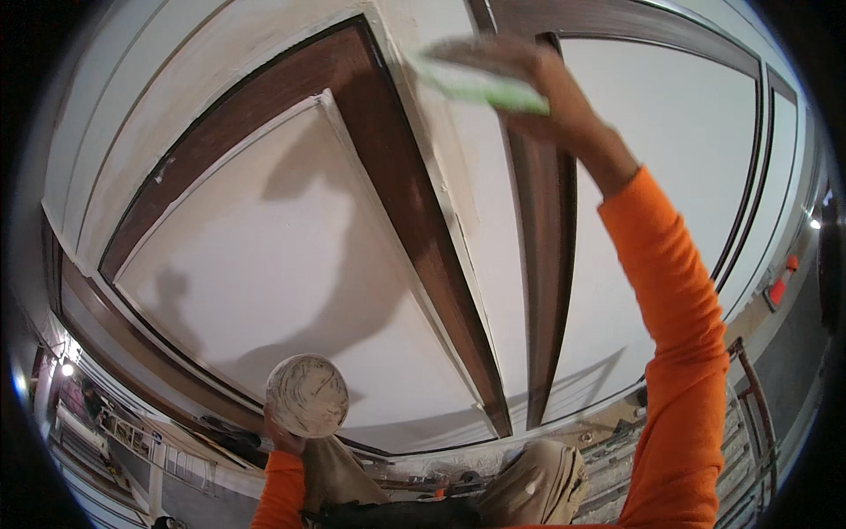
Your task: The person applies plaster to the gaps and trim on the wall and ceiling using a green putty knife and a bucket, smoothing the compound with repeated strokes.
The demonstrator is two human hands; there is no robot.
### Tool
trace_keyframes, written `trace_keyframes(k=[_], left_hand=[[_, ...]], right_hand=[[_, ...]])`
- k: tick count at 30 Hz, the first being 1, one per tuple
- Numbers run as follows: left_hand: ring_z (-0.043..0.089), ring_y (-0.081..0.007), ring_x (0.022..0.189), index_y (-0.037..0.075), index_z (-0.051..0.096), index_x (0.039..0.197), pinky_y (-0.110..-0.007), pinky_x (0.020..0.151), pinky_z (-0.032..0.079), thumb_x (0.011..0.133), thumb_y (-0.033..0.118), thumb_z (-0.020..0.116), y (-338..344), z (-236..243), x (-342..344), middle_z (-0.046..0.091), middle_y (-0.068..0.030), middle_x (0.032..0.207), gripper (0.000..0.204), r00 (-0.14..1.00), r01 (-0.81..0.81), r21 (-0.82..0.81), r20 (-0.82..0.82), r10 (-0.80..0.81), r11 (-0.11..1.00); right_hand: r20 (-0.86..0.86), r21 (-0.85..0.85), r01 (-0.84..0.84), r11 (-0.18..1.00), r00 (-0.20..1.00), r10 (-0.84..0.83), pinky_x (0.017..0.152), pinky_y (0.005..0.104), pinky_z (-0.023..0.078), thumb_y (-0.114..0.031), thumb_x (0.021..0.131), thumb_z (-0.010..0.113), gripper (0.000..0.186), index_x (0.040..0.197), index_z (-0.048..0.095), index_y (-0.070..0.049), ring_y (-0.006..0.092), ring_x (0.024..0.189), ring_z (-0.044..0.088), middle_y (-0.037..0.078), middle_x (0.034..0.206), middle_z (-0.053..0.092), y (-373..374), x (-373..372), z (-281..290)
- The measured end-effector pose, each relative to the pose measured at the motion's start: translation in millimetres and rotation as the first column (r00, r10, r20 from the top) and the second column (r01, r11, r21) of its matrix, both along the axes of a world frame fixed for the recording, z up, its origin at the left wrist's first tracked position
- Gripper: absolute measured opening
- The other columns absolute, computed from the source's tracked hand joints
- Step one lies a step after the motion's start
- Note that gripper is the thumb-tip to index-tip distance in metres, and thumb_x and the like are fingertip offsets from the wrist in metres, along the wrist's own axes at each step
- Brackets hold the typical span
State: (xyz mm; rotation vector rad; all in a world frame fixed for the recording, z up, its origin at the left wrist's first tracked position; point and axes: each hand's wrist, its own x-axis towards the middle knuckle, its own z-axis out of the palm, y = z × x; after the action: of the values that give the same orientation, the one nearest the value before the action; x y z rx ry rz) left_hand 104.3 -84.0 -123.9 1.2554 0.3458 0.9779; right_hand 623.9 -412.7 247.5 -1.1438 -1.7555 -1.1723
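1. On the far left, a bright lamp (67, 368) is glowing beyond the work area.
2. Coming inward, the white panel (238, 264) is sitting inside its brown frame (397, 167), with shadows falling across it.
3. Low down, the left hand (286, 438) is grasping the bowl (308, 397) at its edge, some fingers hiding behind it; the bowl is showing a smeared, pale inside, and it's standing clear in front of the white panel.
4. Up high, near the pale wall strip (485, 194), the green-edged tool (485, 88) is blurring; whether it's touching the wall, I cannot tell.
5. The right hand (555, 97) is gripping that tool, its fingers closing around it, an orange sleeve (670, 264) stretching below.
6. My read: the person is working the wall surface, probably spreading or smoothing paste. The next move is likely calling for even pressure along the strip, while the left hand is keeping the bowl steady.
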Motion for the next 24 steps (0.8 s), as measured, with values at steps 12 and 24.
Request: trace_keyframes(k=[12, 24], left_hand=[[0.05, -0.0274, 0.128, 0.009, 0.035, 0.146, -0.046, 0.108, 0.043, 0.101, 0.04, 0.043, -2.2, -17.6, -2.8, 0.046, -0.0124, 0.143, 0.056, 1.0, -0.004, -0.065, -0.004, 0.003, 0.998], [0.05, -0.0319, 0.127, 0.0, 0.029, 0.145, -0.046, 0.104, 0.044, 0.088, 0.031, 0.067, 44.0, -67.8, -38.2, 0.043, -0.0201, 0.141, 0.075, 0.979, -0.097, 0.214, -0.157, 0.132, 0.972]], right_hand=[[0.096, -0.396, 0.337, 0.854, 0.94, -0.326, 0.102, 0.0413, 0.05, -0.01, 0.078, 0.069, 0.053, 0.13, 0.063, -0.019, 0.0287, 0.118, 0.062, 0.008, 0.127, 0.065, 27.5, 18.7, -122.5], [-0.437, -0.064, 0.0, 0.998, 0.899, -0.028, 0.087, 0.0415, 0.055, -0.012, 0.082, 0.067, 0.046, 0.128, 0.061, -0.008, 0.0311, 0.101, 0.068, 0.017, 0.117, 0.067, -8.3, -30.6, -46.0]])
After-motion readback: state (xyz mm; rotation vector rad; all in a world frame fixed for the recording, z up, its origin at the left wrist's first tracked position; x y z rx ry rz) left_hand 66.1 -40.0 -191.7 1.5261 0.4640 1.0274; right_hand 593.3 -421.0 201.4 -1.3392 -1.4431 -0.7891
